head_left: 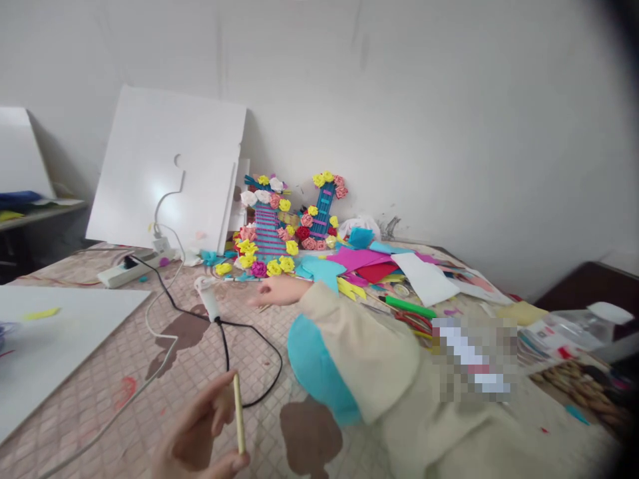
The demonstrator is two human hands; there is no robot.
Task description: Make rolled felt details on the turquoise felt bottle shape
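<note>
My left hand point(200, 432), low in the head view, pinches a thin pale-yellow stick point(239, 416) upright between thumb and finger. Farther off, my right hand point(282, 291) reaches leftward low over the tabletop, and its fingers are blurred. A small tan sliver point(264, 308) shows just below those fingers; whether they touch it I cannot tell. Left of that hand stands a white corded device point(210, 303), perhaps a glue gun. A round-edged turquoise sheet point(319, 366) lies partly beneath my beige right sleeve point(364, 339).
Two flower-trimmed craft pieces point(269, 229) lean against the wall. Coloured paper point(359, 259), a green marker point(410, 307) and red-handled scissors point(414, 320) lie to the right. A black cable point(264, 332) loops across the patterned tabletop. A power strip point(120, 269) and white board point(74, 332) are left.
</note>
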